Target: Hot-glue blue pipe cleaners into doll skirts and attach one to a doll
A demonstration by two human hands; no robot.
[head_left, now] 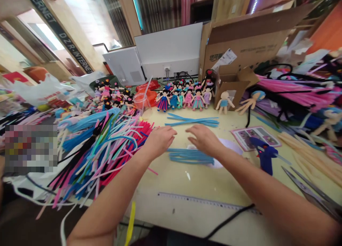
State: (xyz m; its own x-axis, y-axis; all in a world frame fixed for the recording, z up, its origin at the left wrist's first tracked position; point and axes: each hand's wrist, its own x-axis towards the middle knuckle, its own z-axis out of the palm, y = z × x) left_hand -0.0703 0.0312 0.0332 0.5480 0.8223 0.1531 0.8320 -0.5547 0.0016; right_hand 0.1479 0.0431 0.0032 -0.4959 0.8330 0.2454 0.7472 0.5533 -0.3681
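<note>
While dressed dolls (188, 97) stand behind, our left hand (159, 140) and right hand (204, 139) hover empty, loosely curled, near straight blue stems (191, 156) not yet shaped.

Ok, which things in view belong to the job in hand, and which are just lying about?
Likely in the job:
- straight blue fuzzy stems near the left hand and right hand
- loosely crossed blue fuzzy stems beyond
- perhaps the blue plastic glue gun

Probably just lying about:
- large brown cardboard box
- crumpled white plastic bag
- flat white panel
</note>
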